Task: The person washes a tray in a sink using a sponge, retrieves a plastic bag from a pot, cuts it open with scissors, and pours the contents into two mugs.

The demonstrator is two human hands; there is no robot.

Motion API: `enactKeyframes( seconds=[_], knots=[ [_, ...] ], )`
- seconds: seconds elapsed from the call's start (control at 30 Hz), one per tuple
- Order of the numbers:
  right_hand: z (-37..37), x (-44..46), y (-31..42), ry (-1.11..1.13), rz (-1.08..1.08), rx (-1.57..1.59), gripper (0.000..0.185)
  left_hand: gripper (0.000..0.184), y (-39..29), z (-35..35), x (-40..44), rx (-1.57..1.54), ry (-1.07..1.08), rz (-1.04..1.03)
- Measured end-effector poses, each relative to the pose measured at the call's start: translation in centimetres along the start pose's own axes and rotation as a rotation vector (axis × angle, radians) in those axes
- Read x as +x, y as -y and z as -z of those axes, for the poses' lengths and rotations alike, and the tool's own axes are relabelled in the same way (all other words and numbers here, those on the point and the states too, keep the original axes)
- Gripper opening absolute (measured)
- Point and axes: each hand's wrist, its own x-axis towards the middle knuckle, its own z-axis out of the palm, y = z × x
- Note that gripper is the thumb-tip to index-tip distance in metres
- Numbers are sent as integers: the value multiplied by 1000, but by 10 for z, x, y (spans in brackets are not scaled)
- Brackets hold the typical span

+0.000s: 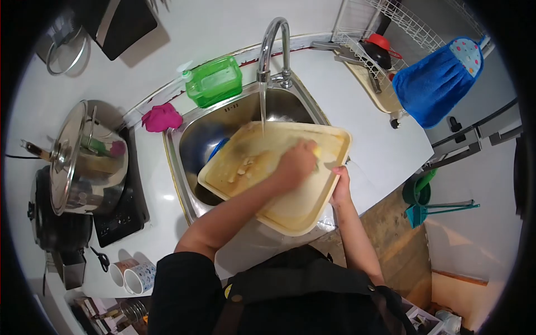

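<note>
A cream-coloured tray (279,209) is tilted over the steel sink (192,148), with brown stains and wet patches on its surface. Water runs from the curved faucet (279,28) onto its upper part. My left hand (298,163), slightly blurred, is closed and pressed to the tray's right half; a small yellow piece (317,152), seemingly a sponge, shows at its fingers. At the tray's right edge, my right hand (341,187) grips the rim, thumb on top and the other fingers mostly hidden below. Something blue (219,148) shows in the sink behind the tray.
Behind the sink are a green container (215,81) and a pink cloth (162,117). A large steel pot (97,167) stands at left, with two mugs (139,278) and scissors (100,258) nearer. At right are a dish rack (357,42) and a hanging blue towel (432,84).
</note>
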Motion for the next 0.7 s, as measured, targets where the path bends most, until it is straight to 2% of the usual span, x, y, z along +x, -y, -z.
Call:
enactKeyframes(
  seconds=[0.07, 0.13, 0.2, 0.27, 0.37, 0.43, 0.5, 0.57, 0.63, 0.7],
  knots=[
    [-1, -2, 0, -20, 17, 5, 53, 32, -29, 21, -25, 37, 180, 0],
    [3, -1, -1, -13, 4, 4, 52, 31, 27, 19, -43, 182, 9, -54],
    [3, 0, -1, 13, 7, 11, 51, 31, 120, 27, -58, 438, -30, 24],
    [0, 1, 0, -16, 25, -23, 51, 31, 152, 62, -53, 556, 358, 496],
    [-3, 0, 1, -19, 12, -36, 50, 29, 125, 65, -47, 448, 252, 582],
    [-7, 0, 1, -8, 15, -6, 50, 26, 104, 36, -51, 321, 12, 237],
    [-3, 3, 0, -5, 28, -4, 48, 23, 40, 31, -32, 187, 49, 90],
    [0, 4, 0, -8, 25, 3, 46, 25, 12, 9, -13, 36, -102, -273],
    [2, 2, 0, -16, 2, 15, 44, 24, -25, -12, 17, -274, -186, -156],
    [5, 0, 1, 0, -20, 15, 42, 22, -24, -29, 46, -272, -190, -193]
  ],
)
